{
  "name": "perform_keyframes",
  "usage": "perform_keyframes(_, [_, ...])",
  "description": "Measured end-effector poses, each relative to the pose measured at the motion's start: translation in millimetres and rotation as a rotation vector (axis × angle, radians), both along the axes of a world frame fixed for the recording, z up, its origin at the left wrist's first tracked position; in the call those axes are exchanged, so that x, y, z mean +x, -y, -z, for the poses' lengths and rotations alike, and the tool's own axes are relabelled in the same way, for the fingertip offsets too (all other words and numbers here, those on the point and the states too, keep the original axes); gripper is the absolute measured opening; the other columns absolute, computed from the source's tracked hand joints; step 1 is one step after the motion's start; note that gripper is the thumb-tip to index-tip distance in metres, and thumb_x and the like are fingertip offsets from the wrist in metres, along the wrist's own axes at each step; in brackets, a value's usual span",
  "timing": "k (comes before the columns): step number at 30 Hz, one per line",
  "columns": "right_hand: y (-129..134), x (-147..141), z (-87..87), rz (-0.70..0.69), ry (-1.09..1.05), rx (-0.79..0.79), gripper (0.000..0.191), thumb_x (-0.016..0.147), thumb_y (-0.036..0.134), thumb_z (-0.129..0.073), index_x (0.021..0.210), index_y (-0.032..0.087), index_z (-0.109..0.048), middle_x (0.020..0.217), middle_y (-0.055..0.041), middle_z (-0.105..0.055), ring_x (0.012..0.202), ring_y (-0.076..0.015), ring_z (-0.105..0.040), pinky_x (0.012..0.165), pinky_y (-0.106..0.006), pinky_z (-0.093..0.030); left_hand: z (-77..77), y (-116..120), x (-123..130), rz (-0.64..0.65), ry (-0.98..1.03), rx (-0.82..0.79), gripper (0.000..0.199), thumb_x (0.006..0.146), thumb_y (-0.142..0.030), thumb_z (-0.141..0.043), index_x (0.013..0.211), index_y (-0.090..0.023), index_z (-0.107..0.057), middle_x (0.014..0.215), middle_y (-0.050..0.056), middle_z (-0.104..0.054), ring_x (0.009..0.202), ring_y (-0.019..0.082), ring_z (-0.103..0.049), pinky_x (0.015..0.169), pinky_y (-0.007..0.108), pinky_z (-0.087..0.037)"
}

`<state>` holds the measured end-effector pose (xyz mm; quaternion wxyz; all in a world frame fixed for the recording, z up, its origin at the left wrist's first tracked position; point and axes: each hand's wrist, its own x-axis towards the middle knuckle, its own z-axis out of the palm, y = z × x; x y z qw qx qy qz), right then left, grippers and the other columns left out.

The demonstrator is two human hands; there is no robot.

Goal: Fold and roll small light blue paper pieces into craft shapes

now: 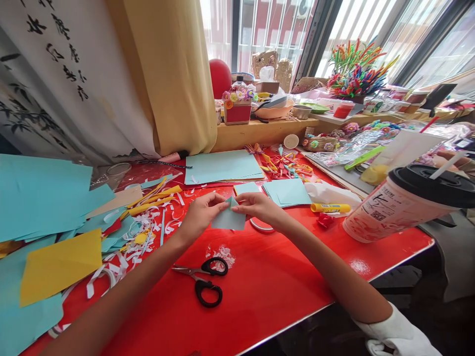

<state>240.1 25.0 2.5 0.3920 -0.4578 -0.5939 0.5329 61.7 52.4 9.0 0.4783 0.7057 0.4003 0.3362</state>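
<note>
The red surface (274,296) spreads beneath everything. Large blue sheets (37,193) overlap at its left, a yellow sheet (61,267) lying over some of them. At right a lidded cup (393,207) leans; a paper stack (222,165) lies farther back. Between these, the left hand (202,212) and right hand (260,207) have fingers closed, pinching the folded paper (228,221) by its upper part, just above the surface. Nearer the person, black-handled scissors (208,282) lie with handles spread, blades leftward. A yellow glue stick (330,208) rests near the cup.
</note>
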Motion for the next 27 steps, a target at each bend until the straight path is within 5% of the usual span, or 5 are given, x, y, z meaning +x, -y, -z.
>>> perform_keyframes(5, [3.7,-3.5,-4.9,0.064,-0.029,0.072,0.034,0.067,0.042,-0.065,0.083,0.013,-0.060,0.073,-0.0014,-0.057,0.064,-0.0096,-0.052,0.059,-0.023,-0.044,-3.0,0.6,0.1,-0.034,0.000,-0.012,0.028,0.071,-0.042,-0.060,0.075,-0.015,-0.060,0.071,0.001,-0.060,0.063,0.011,-0.050,0.055,0.021,-0.037])
perform_keyframes(10, [3.2,-5.6,-4.7,0.165,-0.118,0.070,0.032,0.066,0.042,-0.066,0.075,0.013,-0.058,0.070,-0.0016,-0.058,0.063,-0.0103,-0.053,0.059,-0.025,-0.045,-2.8,4.3,3.7,-0.082,0.145,-0.024,0.032,0.072,-0.042,-0.060,0.091,-0.017,-0.058,0.090,0.003,-0.061,0.080,0.014,-0.054,0.065,0.022,-0.042])
perform_keyframes(19, [3.5,-4.3,-4.3,0.096,-0.136,0.118,0.026,0.070,0.035,-0.065,0.084,0.013,-0.059,0.076,-0.0019,-0.059,0.066,-0.0103,-0.056,0.062,-0.026,-0.049,-6.7,4.4,1.6,-0.028,0.093,0.029,0.027,0.072,-0.037,-0.060,0.090,-0.017,-0.059,0.089,0.004,-0.063,0.080,0.016,-0.057,0.065,0.023,-0.043])
perform_keyframes(22, [4.1,-4.0,-6.1,0.128,-0.164,0.127,0.022,0.069,0.033,-0.065,0.080,0.013,-0.059,0.071,-0.0007,-0.058,0.065,-0.0104,-0.057,0.062,-0.025,-0.049,-7.5,5.6,2.1,-0.069,0.143,-0.013,0.037,0.070,-0.036,-0.062,0.102,-0.019,-0.056,0.098,0.004,-0.062,0.085,0.016,-0.057,0.068,0.024,-0.043])
perform_keyframes(27, [4.3,-2.1,-10.2,0.122,-0.200,0.088,0.020,0.069,0.028,-0.065,0.081,0.015,-0.058,0.069,0.0006,-0.060,0.064,-0.0112,-0.059,0.064,-0.027,-0.049,-7.9,4.3,0.3,-0.011,0.228,-0.090,0.033,0.071,-0.035,-0.061,0.099,-0.018,-0.059,0.086,0.003,-0.063,0.072,0.014,-0.056,0.061,0.023,-0.043])
